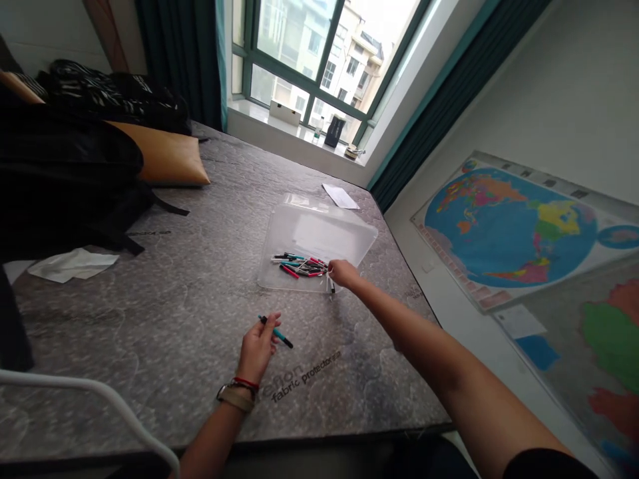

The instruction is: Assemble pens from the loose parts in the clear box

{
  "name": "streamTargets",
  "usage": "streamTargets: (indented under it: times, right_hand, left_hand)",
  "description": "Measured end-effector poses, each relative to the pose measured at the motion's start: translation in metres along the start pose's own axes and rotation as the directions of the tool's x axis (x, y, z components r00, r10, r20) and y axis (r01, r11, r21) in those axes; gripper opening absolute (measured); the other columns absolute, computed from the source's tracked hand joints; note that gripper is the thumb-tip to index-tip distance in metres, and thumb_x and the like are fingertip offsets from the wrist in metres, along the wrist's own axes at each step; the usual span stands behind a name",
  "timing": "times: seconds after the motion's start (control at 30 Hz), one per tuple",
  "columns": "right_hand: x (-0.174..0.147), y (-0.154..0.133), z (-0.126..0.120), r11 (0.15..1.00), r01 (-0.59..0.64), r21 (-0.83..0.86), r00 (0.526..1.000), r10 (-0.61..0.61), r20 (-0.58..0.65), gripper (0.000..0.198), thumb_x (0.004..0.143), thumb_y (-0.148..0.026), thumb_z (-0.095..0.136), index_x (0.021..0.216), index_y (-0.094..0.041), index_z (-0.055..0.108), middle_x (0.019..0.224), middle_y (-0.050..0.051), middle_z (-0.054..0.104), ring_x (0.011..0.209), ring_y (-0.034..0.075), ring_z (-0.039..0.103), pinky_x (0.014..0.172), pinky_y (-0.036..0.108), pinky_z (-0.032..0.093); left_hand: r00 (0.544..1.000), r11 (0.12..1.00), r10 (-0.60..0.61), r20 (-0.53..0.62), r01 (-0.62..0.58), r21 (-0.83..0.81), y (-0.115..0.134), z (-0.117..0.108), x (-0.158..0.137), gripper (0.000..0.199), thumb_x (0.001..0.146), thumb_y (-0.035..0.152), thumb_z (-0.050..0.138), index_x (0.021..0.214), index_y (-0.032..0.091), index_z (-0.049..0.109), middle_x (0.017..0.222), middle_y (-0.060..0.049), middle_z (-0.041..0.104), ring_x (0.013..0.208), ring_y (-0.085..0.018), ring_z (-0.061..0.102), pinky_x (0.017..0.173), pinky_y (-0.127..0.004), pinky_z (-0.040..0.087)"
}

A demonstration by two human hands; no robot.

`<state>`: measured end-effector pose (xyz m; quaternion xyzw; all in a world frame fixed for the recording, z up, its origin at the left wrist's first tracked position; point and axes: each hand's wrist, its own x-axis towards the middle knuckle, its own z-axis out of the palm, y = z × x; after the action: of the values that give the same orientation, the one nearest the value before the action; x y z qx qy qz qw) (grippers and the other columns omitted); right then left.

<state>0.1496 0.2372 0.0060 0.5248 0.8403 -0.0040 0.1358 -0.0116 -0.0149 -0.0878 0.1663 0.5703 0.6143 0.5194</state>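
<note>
My left hand (258,346) is closed around a teal pen (283,338) with black ends, held just over the grey fabric surface. To the right and further off, my right hand (342,272) reaches into a clear plastic box (367,243). Its fingers are pinched at the right end of a pile of pens (302,267) in red, teal, black and white. A pale pen with a dark end (333,287) points down from those fingertips; the fingers partly cover it.
A black backpack (64,179) and a tan cushion (172,156) lie at the left. White paper (74,265) is near the backpack, another sheet (341,196) behind the box. A white tube (94,389) curves at front left. A wall with maps (514,226) stands at right.
</note>
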Motion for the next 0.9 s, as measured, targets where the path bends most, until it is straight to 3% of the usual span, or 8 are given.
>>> streamTargets:
  times: [0.17, 0.33, 0.57, 0.73, 0.9]
  right_hand:
    - [0.042, -0.012, -0.013, 0.982, 0.153, -0.109, 0.983, -0.14, 0.117, 0.022, 0.08, -0.017, 0.062, 0.098, -0.02, 0.073, 0.106, 0.012, 0.07, 0.095, 0.024, 0.065, 0.077, 0.027, 0.046]
    - [0.053, -0.023, 0.005, 0.914, 0.354, -0.198, 0.918, -0.3, 0.259, 0.018, 0.081, -0.02, 0.06, 0.094, -0.018, 0.073, 0.098, 0.012, 0.072, 0.086, 0.023, 0.067, 0.072, 0.026, 0.046]
    - [0.044, -0.015, 0.018, 0.923, 0.353, -0.151, 0.926, -0.321, 0.198, 0.02, 0.085, -0.012, 0.054, 0.096, -0.015, 0.071, 0.102, 0.015, 0.07, 0.092, 0.023, 0.066, 0.077, 0.025, 0.046]
    - [0.034, -0.006, 0.02, 0.944, 0.307, -0.122, 0.952, -0.304, 0.043, 0.026, 0.089, -0.012, 0.051, 0.112, -0.015, 0.064, 0.11, 0.016, 0.067, 0.099, 0.024, 0.064, 0.078, 0.025, 0.045]
    - [0.029, -0.001, 0.026, 0.951, 0.294, -0.098, 0.955, -0.289, 0.064, 0.018, 0.09, -0.014, 0.052, 0.101, -0.014, 0.066, 0.109, 0.017, 0.066, 0.094, 0.025, 0.065, 0.076, 0.025, 0.045]
  left_hand:
    - [0.995, 0.978, -0.068, -0.069, 0.053, -0.204, 0.008, 0.002, 0.0, 0.045, 0.071, 0.047, 0.075, 0.1, 0.013, 0.071, 0.105, -0.011, 0.067, 0.072, -0.014, 0.066, 0.061, -0.026, 0.057]
    - [0.993, 0.951, -0.102, -0.052, 0.082, -0.299, 0.01, 0.002, 0.001, 0.043, 0.069, 0.04, 0.079, 0.102, 0.014, 0.068, 0.101, -0.011, 0.07, 0.076, -0.017, 0.07, 0.07, -0.028, 0.057]
    - [0.99, 0.968, -0.051, -0.129, 0.018, -0.25, 0.014, -0.004, 0.003, 0.042, 0.069, 0.045, 0.077, 0.095, 0.015, 0.064, 0.102, -0.011, 0.072, 0.078, -0.016, 0.068, 0.065, -0.024, 0.053]
    - [0.989, 0.956, -0.084, -0.121, 0.046, -0.289, 0.013, -0.007, 0.003, 0.041, 0.068, 0.044, 0.077, 0.095, 0.016, 0.064, 0.1, -0.008, 0.071, 0.069, -0.01, 0.062, 0.058, -0.02, 0.049]
    - [0.982, 0.94, -0.079, -0.172, 0.016, -0.34, 0.016, -0.008, 0.004, 0.034, 0.068, 0.038, 0.077, 0.092, 0.017, 0.064, 0.096, -0.005, 0.071, 0.062, -0.007, 0.058, 0.056, -0.019, 0.047]
